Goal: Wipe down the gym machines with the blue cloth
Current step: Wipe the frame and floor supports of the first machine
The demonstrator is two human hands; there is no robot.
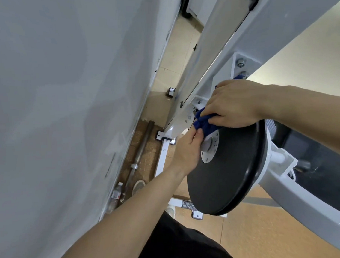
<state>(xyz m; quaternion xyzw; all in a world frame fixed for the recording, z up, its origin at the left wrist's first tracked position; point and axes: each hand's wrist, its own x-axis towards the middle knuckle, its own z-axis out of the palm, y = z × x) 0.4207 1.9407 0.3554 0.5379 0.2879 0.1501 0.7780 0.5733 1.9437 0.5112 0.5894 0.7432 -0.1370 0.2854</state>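
Steadying at the disc point(235, 165)'s left rim with the left hand point(187, 149), thumb point(199, 134) against the cloth point(204, 123), the rest hidden, so cannot tell its grip. Rubbing above the hub point(210, 146) with the right hand point(232, 106) curled tight round the cloth at the disc's upper edge. Likely risk: spinning the disc under pressure and pinching a hand against the frame point(216, 54) behind it.

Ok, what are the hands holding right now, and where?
The right hand bunches the blue cloth by its middle against the black disc near the hub. The left hand grips the disc's left rim, thumb touching the cloth.
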